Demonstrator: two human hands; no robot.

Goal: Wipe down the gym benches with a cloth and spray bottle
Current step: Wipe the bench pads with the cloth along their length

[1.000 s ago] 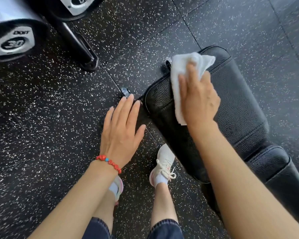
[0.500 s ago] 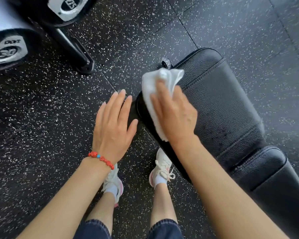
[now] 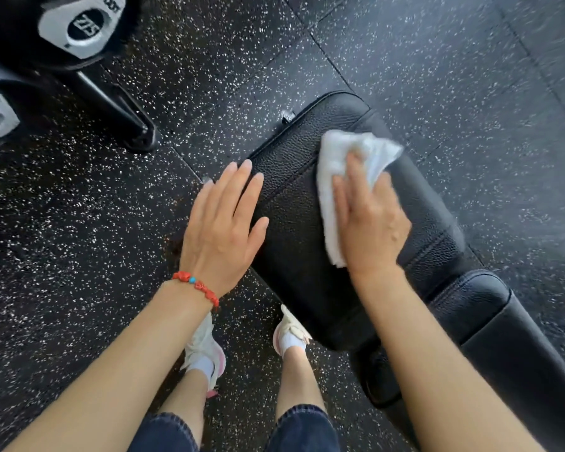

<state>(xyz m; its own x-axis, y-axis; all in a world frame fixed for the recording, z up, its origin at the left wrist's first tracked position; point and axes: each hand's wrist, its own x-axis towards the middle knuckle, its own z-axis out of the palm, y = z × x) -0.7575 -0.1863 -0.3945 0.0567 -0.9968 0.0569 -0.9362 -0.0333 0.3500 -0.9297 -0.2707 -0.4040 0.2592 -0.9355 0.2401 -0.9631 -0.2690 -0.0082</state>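
Note:
A black padded gym bench runs from the centre down to the lower right, with a second pad section behind a gap. My right hand presses a white cloth flat on the top of the front pad. My left hand, wearing a red bead bracelet, hovers with fingers spread by the pad's left edge and holds nothing. No spray bottle is in view.
Two large dumbbells sit on a rack at the upper left, and the rack's black foot reaches onto the speckled rubber floor. My feet in white shoes stand just left of the bench.
My right hand has swept the cloth from the pad's left edge rightward onto its top. My left hand has moved right, closer to the bench edge.

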